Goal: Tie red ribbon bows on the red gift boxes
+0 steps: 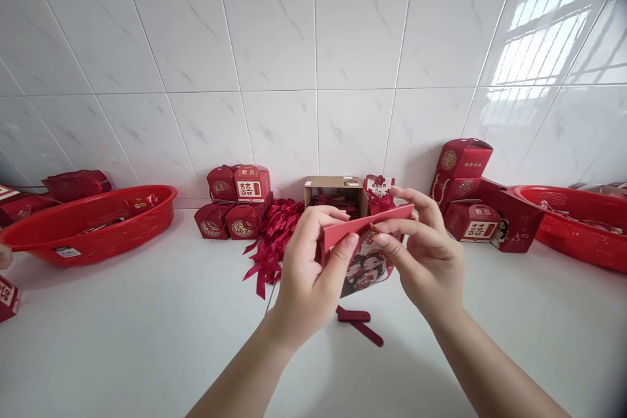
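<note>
A red paper gift box [369,266] with a cartoon couple on its side is held up above the white counter, slightly tilted. My left hand [304,274] is closed on its left side, thumb on the front and fingers behind the red top flap. At the flap's edge my right hand [435,264] pinches a small gold-coloured piece [372,226] between thumb and index finger. Its other fingers are raised and curved. Whether the piece passes through the flap cannot be made out. Under the box, dark red strips [360,325] lie crossed on the counter.
Dark red ribbons [281,228] are heaped beside an open cardboard box [336,181]. Finished-looking red boxes [252,183] stand stacked at the wall, others [463,160] further right. Red plastic baskets [98,241] flank both sides. Another person's hand [4,257] shows at the left edge.
</note>
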Motion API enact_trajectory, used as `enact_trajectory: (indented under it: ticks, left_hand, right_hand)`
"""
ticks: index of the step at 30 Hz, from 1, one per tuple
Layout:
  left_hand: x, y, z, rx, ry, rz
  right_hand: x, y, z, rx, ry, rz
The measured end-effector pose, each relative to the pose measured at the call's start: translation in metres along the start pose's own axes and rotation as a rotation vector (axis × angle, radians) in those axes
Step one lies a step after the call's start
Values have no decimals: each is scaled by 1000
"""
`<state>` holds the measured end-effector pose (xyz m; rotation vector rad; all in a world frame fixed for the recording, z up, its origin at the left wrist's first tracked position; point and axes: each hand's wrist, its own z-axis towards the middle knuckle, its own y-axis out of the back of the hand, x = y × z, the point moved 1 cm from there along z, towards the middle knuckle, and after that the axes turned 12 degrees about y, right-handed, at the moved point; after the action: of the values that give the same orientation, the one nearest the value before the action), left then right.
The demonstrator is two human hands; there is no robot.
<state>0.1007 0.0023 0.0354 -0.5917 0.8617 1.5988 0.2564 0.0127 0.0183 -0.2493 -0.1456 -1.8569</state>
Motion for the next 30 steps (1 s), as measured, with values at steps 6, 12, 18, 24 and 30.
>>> enact_trajectory:
  ticks: [6, 12, 18, 24, 30]
  left_hand:
    - [0, -4, -2, -29, 30, -1]
    - [0, -7, -3, 28, -2, -34]
    - [5, -10, -5, 54, -91, -81]
    - [1, -6, -8, 184, -265, -82]
    - [-6, -2, -12, 163, -454, 37]
  right_hand:
    - [1, -1, 0, 8, 34, -112]
    - [-2, -1, 1, -73, 162, -107]
    - [-8, 3, 2, -14, -81, 200]
    - [-2, 20, 11, 107, 213, 229]
    - [6, 28, 17, 84, 448, 53]
